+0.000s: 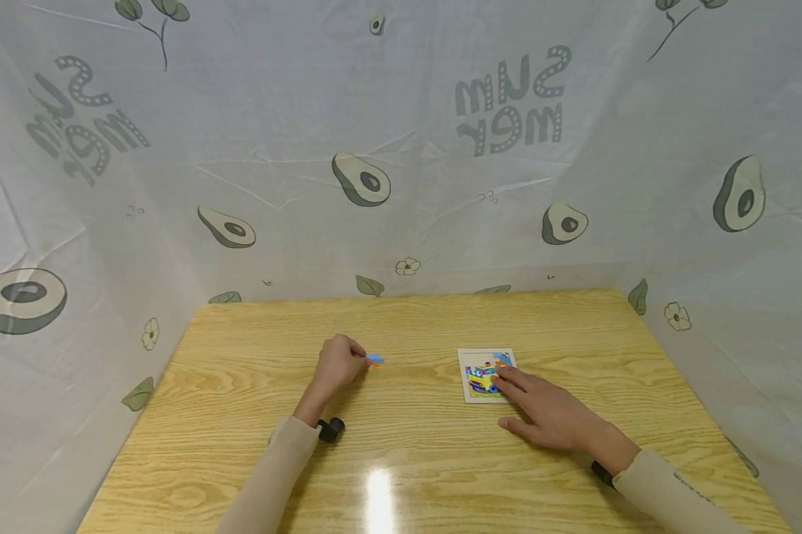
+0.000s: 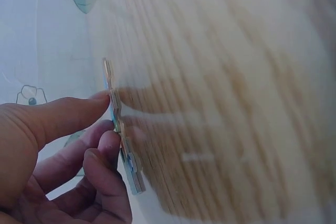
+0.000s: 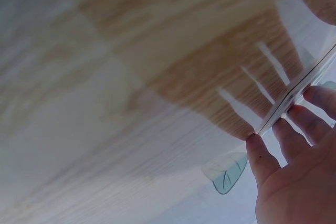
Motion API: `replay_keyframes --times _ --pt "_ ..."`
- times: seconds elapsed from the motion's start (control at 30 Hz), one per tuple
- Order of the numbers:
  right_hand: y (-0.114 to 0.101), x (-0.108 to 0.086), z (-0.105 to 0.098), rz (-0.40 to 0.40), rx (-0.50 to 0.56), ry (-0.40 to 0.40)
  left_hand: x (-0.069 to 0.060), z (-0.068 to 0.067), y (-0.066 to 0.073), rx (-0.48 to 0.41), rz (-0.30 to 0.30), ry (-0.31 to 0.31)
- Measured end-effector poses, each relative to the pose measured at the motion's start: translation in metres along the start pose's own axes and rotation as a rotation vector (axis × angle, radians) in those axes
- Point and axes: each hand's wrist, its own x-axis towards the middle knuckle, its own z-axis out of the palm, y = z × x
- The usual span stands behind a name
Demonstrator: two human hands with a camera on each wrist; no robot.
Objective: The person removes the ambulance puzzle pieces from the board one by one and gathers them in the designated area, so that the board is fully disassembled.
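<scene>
In the head view, my left hand (image 1: 337,363) pinches a small blue-and-orange jigsaw piece (image 1: 375,360) just over the table, left of centre. The left wrist view shows this jigsaw piece (image 2: 133,174) edge-on, between thumb and fingers. To the right lies a square puzzle board (image 1: 470,358) with a pale border and a yellow vehicle picture. My right hand (image 1: 550,415) rests with fingers extended on the board's right side, covering part of the picture. From the right wrist, the fingertips meet the thin edge of the board (image 3: 294,92).
A wood-grain table (image 1: 401,437) lies under both hands, with a bright glare spot near its front. A white curtain (image 1: 294,111) printed with avocados, leaves and lettering hangs behind the table and along both sides.
</scene>
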Motion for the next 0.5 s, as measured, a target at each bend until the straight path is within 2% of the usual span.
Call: replay_keyframes --times 0.3,0.5 --pt "0.002 0.001 0.0 -0.009 -0.005 -0.004 0.0 -0.004 0.004 -0.008 0.029 0.02" --pt "0.002 0.002 -0.003 -0.013 0.009 -0.036 0.003 -0.011 0.026 -0.02 0.081 0.022"
